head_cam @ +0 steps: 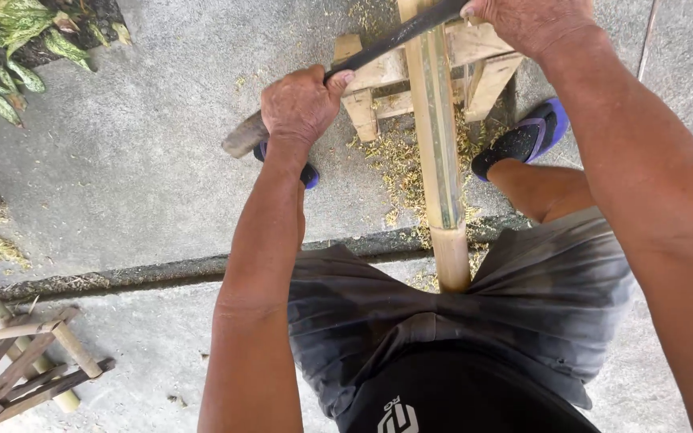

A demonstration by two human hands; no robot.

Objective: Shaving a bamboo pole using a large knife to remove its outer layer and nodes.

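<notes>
Your bamboo pole runs from between your thighs out toward twelve o'clock, its far part lying on the wooden stand. The blade crosses over the pole, slanting from ten o'clock to one o'clock. Your left hand sits on the blade's handle at eleven o'clock, left of the pole; your right hand sits on the blade's far end at one o'clock. Shavings lie on the floor under the stand. A second stand lies at eight o'clock, plants at ten.
</notes>
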